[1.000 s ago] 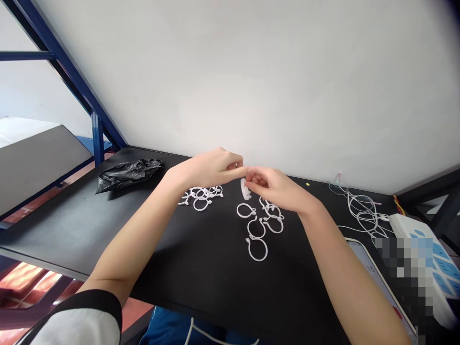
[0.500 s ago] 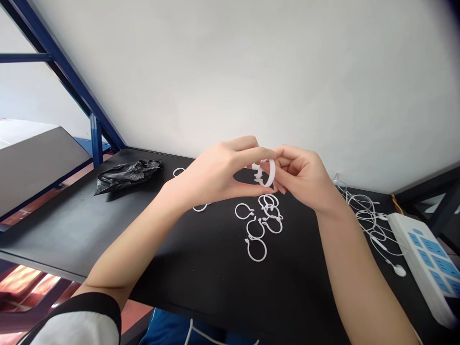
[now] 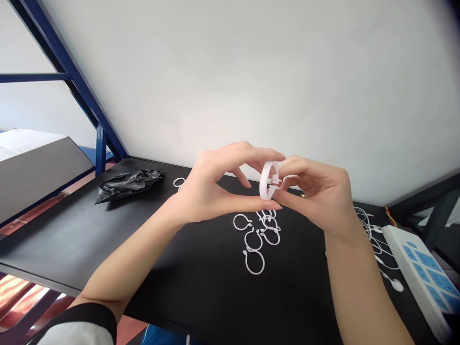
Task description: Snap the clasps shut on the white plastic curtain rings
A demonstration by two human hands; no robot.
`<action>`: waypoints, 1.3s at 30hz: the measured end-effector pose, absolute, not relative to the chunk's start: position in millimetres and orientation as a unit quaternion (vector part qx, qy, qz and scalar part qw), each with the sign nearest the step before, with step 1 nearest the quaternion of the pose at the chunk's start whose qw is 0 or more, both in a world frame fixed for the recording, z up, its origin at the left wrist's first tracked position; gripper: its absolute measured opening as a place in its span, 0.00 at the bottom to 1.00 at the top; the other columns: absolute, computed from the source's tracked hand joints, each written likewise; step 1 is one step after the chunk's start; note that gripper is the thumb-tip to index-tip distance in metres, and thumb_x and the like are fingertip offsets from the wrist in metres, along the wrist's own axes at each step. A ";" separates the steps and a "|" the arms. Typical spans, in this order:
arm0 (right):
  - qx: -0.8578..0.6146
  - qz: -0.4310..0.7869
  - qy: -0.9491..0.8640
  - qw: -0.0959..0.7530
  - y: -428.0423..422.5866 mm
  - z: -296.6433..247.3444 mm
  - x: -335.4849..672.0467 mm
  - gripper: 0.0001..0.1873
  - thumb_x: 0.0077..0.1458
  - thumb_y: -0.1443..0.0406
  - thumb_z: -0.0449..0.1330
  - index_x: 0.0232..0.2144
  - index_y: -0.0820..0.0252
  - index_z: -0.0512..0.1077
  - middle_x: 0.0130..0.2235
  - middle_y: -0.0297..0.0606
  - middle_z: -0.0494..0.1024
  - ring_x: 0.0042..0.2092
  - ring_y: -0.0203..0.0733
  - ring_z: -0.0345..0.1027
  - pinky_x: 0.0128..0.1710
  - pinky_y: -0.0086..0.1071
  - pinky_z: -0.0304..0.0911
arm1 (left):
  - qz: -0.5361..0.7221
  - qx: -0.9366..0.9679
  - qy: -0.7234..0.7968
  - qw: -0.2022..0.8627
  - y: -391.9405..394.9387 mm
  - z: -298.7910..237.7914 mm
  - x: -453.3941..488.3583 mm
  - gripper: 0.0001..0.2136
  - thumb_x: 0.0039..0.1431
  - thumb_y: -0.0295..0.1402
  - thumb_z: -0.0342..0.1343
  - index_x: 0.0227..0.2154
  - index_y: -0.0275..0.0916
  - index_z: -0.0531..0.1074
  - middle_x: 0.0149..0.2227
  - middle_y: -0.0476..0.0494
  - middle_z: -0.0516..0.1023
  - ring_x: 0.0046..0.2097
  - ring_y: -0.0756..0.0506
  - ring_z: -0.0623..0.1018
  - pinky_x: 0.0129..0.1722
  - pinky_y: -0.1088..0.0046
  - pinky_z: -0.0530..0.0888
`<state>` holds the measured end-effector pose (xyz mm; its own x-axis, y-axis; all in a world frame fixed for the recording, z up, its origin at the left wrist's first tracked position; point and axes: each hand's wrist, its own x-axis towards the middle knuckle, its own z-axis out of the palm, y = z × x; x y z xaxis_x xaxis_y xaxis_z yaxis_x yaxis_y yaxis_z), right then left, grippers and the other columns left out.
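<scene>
Between both hands, above the table, is a white plastic curtain ring (image 3: pixel 265 183) with small clasp ends on its right side. My left hand (image 3: pixel 223 179) grips the band between thumb and forefinger, the thumb under it and the forefinger over it. On the clasp side, my right hand (image 3: pixel 312 191) is closed, thumb and fingertips pinching the ring near its ends. Just how the fingertips sit on the clasp is partly hidden. Below on the black table lie several similar rings (image 3: pixel 255 262) in a loose cluster, some overlapping. Another ring (image 3: pixel 178 182) lies behind my left wrist.
A crumpled black plastic bag (image 3: pixel 131 184) lies at the back left of the black table (image 3: pixel 215 297). At the right are a white power strip (image 3: pixel 413 268) with blue sockets and tangled white earphones (image 3: pixel 396 285). A pale wall (image 3: pixel 251 81) stands behind.
The held ring has been turned round: its clasp ends pointed left and now point right. My right hand has moved from the band to the clasp side. The view has shifted slightly.
</scene>
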<state>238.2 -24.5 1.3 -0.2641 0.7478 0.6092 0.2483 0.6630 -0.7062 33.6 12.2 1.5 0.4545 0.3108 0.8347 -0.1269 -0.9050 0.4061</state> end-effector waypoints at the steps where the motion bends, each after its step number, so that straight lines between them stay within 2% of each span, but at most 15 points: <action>1: -0.320 0.235 -0.757 0.519 -25.4 1.6 237.4 0.09 0.49 0.72 0.68 0.32 0.54 0.76 0.33 0.33 0.77 0.35 0.36 0.71 0.27 0.29 0.68 | 0.523 0.820 0.056 0.223 10.6 1.9 33.9 0.22 0.49 0.30 0.69 0.49 0.40 0.73 0.43 0.41 0.80 0.43 0.47 0.79 0.32 0.78 0.79; 8: -0.293 0.203 -0.772 0.526 -35.1 9.2 237.6 0.12 0.48 0.75 0.68 0.32 0.52 0.78 0.31 0.31 0.78 0.32 0.35 0.71 0.27 0.30 0.69 | 0.544 0.818 0.060 0.179 8.0 6.1 29.9 0.23 0.47 0.31 0.70 0.48 0.39 0.74 0.40 0.42 0.81 0.42 0.47 0.79 0.30 0.78 0.78; 15: -0.276 0.150 -0.783 0.537 -40.0 11.5 239.1 0.15 0.46 0.77 0.68 0.32 0.52 0.79 0.29 0.28 0.78 0.28 0.33 0.69 0.26 0.31 0.67 | 0.521 0.836 0.075 0.153 2.5 9.1 27.7 0.21 0.50 0.31 0.68 0.48 0.39 0.73 0.40 0.43 0.79 0.41 0.48 0.78 0.29 0.78 0.78; 20: -0.297 0.090 -0.794 0.523 -44.1 13.2 238.6 0.14 0.46 0.76 0.69 0.32 0.51 0.79 0.29 0.29 0.78 0.29 0.36 0.72 0.26 0.32 0.67 | 0.505 0.852 0.110 0.088 -0.1 9.4 28.3 0.19 0.53 0.35 0.66 0.47 0.38 0.71 0.41 0.41 0.76 0.39 0.49 0.76 0.30 0.76 0.76; 25: -0.311 0.012 -0.816 0.487 -55.8 18.7 234.8 0.13 0.49 0.74 0.68 0.34 0.50 0.79 0.31 0.31 0.79 0.28 0.36 0.71 0.24 0.32 0.67 | 0.494 0.863 0.091 0.062 -1.0 6.8 31.8 0.21 0.52 0.43 0.66 0.43 0.36 0.70 0.34 0.45 0.75 0.32 0.51 0.74 0.30 0.76 0.74; 30: -0.299 0.014 -0.825 0.480 -60.9 19.5 232.7 0.14 0.51 0.74 0.67 0.36 0.49 0.78 0.31 0.32 0.79 0.28 0.36 0.70 0.24 0.33 0.67 | 0.518 0.851 0.067 0.056 -2.5 4.1 37.3 0.18 0.55 0.47 0.62 0.35 0.37 0.69 0.28 0.48 0.74 0.27 0.52 0.73 0.25 0.77 0.72; 39: -0.278 0.067 -0.821 0.494 -60.8 22.4 233.4 0.15 0.47 0.74 0.69 0.35 0.51 0.79 0.30 0.32 0.79 0.29 0.37 0.72 0.23 0.33 0.66 | 0.537 0.839 0.060 0.062 -4.9 2.0 39.0 0.13 0.57 0.41 0.62 0.32 0.37 0.66 0.22 0.54 0.66 0.23 0.55 0.68 0.19 0.79 0.65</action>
